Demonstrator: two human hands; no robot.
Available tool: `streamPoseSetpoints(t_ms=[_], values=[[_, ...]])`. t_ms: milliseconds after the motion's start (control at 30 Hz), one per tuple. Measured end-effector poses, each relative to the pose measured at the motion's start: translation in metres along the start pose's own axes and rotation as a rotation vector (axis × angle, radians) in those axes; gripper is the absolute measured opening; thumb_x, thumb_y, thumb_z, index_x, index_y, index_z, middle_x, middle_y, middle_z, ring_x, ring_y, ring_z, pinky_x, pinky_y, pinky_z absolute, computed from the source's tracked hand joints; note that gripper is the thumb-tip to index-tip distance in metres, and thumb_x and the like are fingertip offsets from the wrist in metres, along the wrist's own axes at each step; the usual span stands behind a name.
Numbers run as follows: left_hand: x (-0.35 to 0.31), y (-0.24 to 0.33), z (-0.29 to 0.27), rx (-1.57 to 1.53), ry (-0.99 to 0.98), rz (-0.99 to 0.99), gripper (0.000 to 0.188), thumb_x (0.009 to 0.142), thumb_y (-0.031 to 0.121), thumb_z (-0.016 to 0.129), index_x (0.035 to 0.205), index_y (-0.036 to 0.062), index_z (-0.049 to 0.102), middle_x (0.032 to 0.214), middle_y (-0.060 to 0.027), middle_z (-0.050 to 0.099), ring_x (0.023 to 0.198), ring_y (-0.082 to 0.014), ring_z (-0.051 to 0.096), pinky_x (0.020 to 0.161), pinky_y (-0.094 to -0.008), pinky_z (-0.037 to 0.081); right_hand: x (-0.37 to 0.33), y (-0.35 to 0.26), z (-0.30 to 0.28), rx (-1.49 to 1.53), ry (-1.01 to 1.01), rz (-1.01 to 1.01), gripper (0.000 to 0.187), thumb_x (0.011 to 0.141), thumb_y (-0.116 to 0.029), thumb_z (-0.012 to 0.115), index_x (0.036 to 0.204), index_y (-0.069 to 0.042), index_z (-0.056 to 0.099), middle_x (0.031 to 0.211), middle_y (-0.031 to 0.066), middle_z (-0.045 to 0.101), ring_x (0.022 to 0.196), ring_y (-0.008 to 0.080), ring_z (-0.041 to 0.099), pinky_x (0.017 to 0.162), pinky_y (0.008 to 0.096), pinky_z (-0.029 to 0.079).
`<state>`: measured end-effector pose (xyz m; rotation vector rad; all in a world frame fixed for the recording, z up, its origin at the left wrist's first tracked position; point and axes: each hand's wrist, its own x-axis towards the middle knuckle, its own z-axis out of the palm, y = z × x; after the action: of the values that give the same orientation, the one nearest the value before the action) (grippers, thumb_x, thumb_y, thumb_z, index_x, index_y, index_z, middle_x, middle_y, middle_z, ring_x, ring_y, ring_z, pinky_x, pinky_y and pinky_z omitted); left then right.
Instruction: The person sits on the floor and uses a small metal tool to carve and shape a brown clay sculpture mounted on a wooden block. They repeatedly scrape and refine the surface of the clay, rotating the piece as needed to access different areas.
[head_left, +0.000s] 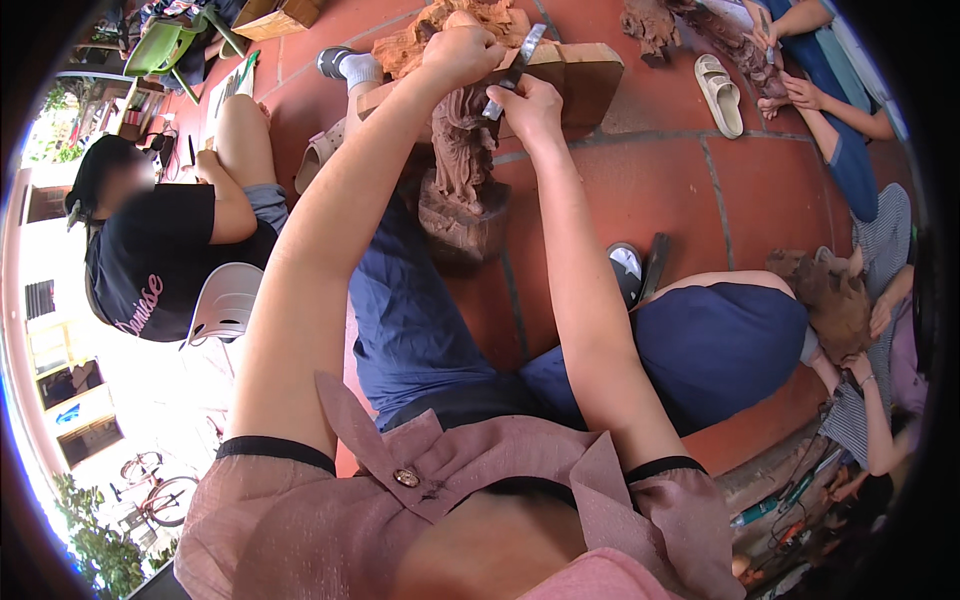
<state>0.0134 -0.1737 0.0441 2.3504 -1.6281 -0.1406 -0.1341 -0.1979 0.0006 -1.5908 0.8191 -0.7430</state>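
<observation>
A reddish-brown carved wooden figure [463,150] stands upright on its rough base [455,220], between my forearms at the upper middle. My left hand [465,52] is closed above the figure's top, and its fingers hide whatever they hold. Just right of it, my right hand [530,105] grips a narrow flat hand tool [517,70] with a dark middle and silvery ends. The tool slants up to the right, close to the left fingers. Its exact kind is unclear. Both hands cover the upper end of the figure.
Behind the figure sit a thick wooden block [585,85] and a rough orange wood piece [400,52]. A person in a black cap [110,165] sits at left. Other people handle carved wood [825,300] at right. A pale clog [718,95] lies on red tiles [650,190].
</observation>
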Motion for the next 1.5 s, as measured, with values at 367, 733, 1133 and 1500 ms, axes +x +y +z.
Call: streamPoseSetpoints(t_ms=[367,733,1133,1500], values=[[0.001,0.005,0.000,-0.067,-0.031,-0.005,0.040,0.085,0.046,0.048,0.093,0.0154,0.072,0.096,-0.0132,0.069,0.093,-0.0342,0.065,0.083,-0.0435,0.051,-0.004,0.010,0.004,-0.122,0.058,-0.008,0.025,0.071,-0.022,0.077,0.071,0.001,0.065,0.062,0.0121,0.063,0.060,0.0226,0.061,0.062,0.0359,0.048],[0.016,-0.023,0.033,-0.048,0.161,0.024,0.023,0.082,0.021,0.049,0.084,0.0060,0.066,0.088,-0.0208,0.067,0.082,-0.0389,0.066,0.075,-0.0489,0.052,0.005,0.039,0.013,-0.078,0.138,-0.105,0.026,0.074,-0.023,0.074,0.071,0.000,0.063,0.061,0.0103,0.062,0.058,0.0194,0.059,0.061,0.0372,0.047],[0.074,-0.079,0.048,0.034,-0.066,0.702,0.020,0.077,0.012,0.054,0.077,0.0103,0.074,0.081,-0.0071,0.070,0.076,-0.0212,0.067,0.074,-0.0345,0.054,-0.005,0.012,-0.032,0.564,0.008,0.248,0.017,0.085,-0.013,0.071,0.087,-0.001,0.060,0.079,0.0124,0.068,0.060,0.0177,0.067,0.049,0.0286,0.055],[0.074,-0.089,0.067,-0.032,-0.037,0.752,0.024,0.081,0.014,0.049,0.077,0.0079,0.072,0.089,-0.0094,0.069,0.085,-0.0263,0.065,0.079,-0.0379,0.052,0.004,0.030,0.003,0.290,-0.049,-0.005,0.015,0.078,-0.014,0.075,0.082,-0.001,0.068,0.067,-0.0030,0.060,0.058,0.0046,0.049,0.054,0.0233,0.042]])
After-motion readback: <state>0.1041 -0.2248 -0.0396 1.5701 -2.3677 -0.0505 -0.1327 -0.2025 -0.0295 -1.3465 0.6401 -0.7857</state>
